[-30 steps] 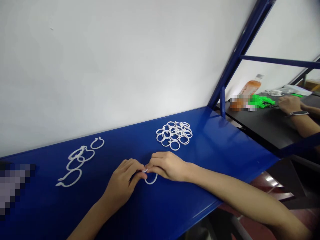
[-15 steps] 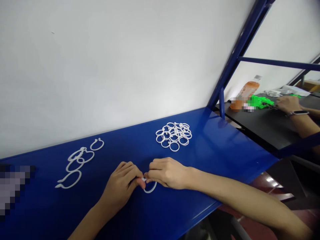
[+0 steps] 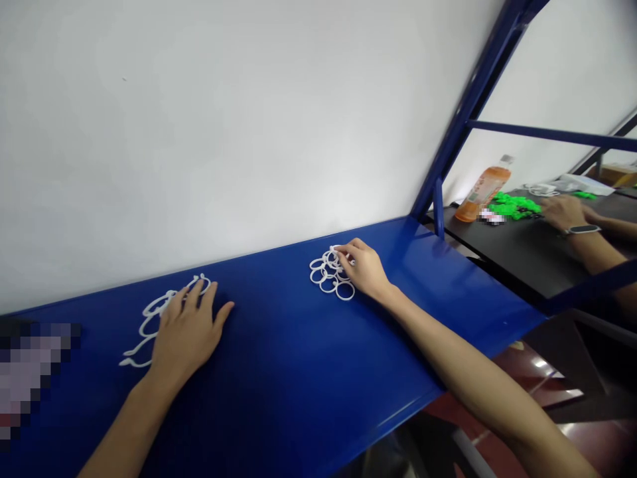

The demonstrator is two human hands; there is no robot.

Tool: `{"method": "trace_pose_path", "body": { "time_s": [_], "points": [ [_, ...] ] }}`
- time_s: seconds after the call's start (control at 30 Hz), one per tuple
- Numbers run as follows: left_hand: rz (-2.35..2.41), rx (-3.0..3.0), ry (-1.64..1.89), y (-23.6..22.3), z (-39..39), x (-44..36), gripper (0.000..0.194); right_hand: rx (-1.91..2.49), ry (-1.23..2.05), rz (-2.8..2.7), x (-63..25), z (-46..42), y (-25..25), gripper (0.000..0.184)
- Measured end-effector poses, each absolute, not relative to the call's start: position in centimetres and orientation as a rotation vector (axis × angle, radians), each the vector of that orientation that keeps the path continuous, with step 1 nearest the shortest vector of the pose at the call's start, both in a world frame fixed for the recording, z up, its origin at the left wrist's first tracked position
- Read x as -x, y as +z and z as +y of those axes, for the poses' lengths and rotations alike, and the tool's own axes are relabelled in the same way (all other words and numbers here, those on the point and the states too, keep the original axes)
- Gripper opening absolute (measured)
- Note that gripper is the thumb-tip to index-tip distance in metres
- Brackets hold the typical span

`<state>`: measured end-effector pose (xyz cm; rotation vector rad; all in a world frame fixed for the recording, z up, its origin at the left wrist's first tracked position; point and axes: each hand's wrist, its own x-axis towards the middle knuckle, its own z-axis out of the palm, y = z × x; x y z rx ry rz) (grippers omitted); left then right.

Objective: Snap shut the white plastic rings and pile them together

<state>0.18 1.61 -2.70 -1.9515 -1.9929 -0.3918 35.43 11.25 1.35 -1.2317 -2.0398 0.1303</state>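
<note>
Grip, left hand (image 3: 186,335): open, fingers spread palm-down over white rings with parted ends (image 3: 125,363). Grip, right hand (image 3: 367,269): thumb and fingers bent at a cluster of white rings (image 3: 345,299); whether one is pinched, I cannot tell. Blue desk (image 3: 279,372): groups well apart, one by each hand, presumably to prevent mixing and shorten reaches. Beyond, black desk (image 3: 512,249): orange bottle (image 3: 485,192), its label unreadable from here; green pieces (image 3: 515,206); another person's hand (image 3: 565,212).
</note>
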Motion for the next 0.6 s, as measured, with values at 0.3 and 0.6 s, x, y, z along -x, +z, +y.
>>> {"method": "trace_pose_path", "body": {
  "time_s": [0.3,0.6],
  "points": [
    [-1.744,2.19,-0.358,-2.1,0.9,-2.1,0.046,1.427,0.08,-2.0,-35.2,11.8,1.2,0.009],
    [-1.65,2.515,-0.654,-0.8,-1.0,-6.1,0.037,1.392,0.035,-2.014,-35.3,11.5,1.9,0.016]
  ]
}}
